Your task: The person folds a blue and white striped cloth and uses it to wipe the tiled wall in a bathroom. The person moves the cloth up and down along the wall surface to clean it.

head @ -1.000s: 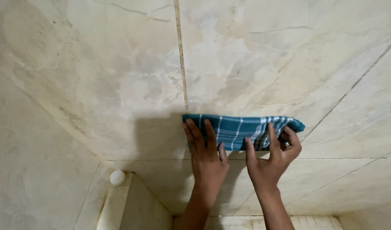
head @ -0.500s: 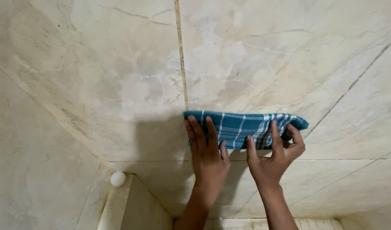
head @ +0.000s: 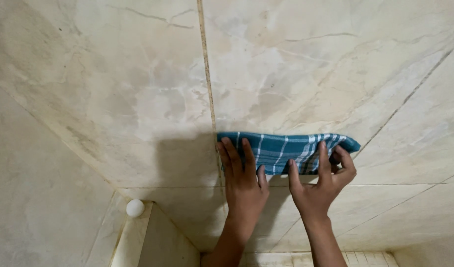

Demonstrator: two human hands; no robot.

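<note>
A folded teal cloth with white checks (head: 286,151) is pressed flat against a pale marbled tile surface (head: 138,99). My left hand (head: 242,178) lies flat on the cloth's left end, fingers spread upward beside a vertical grout line (head: 207,74). My right hand (head: 321,183) covers the cloth's right end, fingers curled over its edge and thumb beneath. Both forearms rise from the lower edge of the view.
A small round white bulb (head: 135,207) sits at the lower left where the surfaces meet. Diagonal grout lines (head: 410,94) cross the tiles at the right. A strip of ribbed white tile (head: 365,258) shows along the bottom edge.
The cloth and both hands have shifted slightly to the right along the tile; the grip on the cloth is unchanged.
</note>
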